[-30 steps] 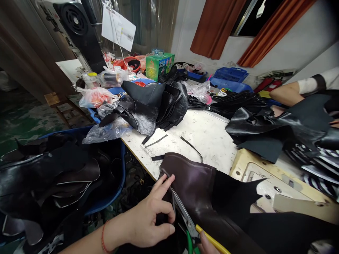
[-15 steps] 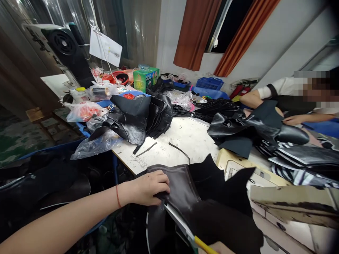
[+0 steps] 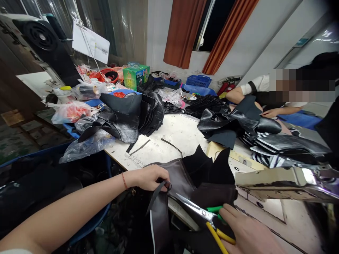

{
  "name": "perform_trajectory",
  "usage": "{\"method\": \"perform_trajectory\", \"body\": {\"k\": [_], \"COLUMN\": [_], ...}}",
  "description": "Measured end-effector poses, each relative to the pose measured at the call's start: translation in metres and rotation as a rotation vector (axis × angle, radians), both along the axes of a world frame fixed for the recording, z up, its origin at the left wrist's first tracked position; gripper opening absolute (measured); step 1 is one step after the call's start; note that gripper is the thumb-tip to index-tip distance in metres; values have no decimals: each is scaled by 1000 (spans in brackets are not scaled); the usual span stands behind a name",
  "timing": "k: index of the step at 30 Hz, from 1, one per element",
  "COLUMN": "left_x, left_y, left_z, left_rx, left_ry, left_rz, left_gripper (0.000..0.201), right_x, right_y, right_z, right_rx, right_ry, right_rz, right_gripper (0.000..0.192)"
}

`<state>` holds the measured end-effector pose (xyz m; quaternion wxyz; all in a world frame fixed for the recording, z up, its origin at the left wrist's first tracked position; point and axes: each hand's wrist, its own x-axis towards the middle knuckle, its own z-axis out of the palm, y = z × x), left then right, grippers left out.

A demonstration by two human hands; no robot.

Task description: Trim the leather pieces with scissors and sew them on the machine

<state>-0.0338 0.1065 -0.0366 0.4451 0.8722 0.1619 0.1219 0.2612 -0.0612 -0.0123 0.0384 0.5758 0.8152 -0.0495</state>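
Observation:
My left hand (image 3: 153,178) is closed on the edge of a dark brown leather piece (image 3: 180,174), its fingers curled under. A narrow dark strip (image 3: 156,194) dangles from those fingers. Below them hangs another part of the leather, with a white edge. On the right, my right hand (image 3: 242,225) grips scissors (image 3: 194,206) with green and yellow on the handles. The blades look nearly closed and point up-left toward my left hand, a little apart from it. Pointed black parts (image 3: 202,164) of the work lie on the table beyond.
A sewing machine (image 3: 272,180) stands at the right. Stacked black leather pieces (image 3: 148,113) and two loose strips lie on the white table (image 3: 178,132). A blue bin (image 3: 107,169) with dark pieces is at the left. Another person (image 3: 249,90) handles black leather at the far right.
The scissors have come away from the leather's edge toward the right, and my right hand shows more. A narrow strip now hangs from my left fingers. The view has turned slightly right.

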Motion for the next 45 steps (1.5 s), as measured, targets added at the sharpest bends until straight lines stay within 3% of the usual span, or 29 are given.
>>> {"method": "perform_trajectory", "body": {"k": [7,12,18,24,35,45], "left_x": [1,0,-4,-8,-6,-7], "left_y": [10,10,11,11,9,8], "left_z": [-6,-9,-12,-16,-15,-14], "left_rx": [-198,-275,-324,-407,-417,-536], "left_ry": [-19,-59,-86,-124,-181,-235], "left_rz": [-40,-55,-33,7,7,40], "left_gripper": [8,7,11,26,18,26], "right_x": [-23,-35,-43,-37,-49,-58], "right_y": [14,18,20,22,44,58], "right_z": [5,1,-11,-19,4,-9], "right_rx": [154,172,189,265,288,339], "right_ry": [2,-15,-12,-53,-91,-46], "right_rz": [93,74,65,107,194,225], "right_gripper": [16,18,24,30,37,36]}}
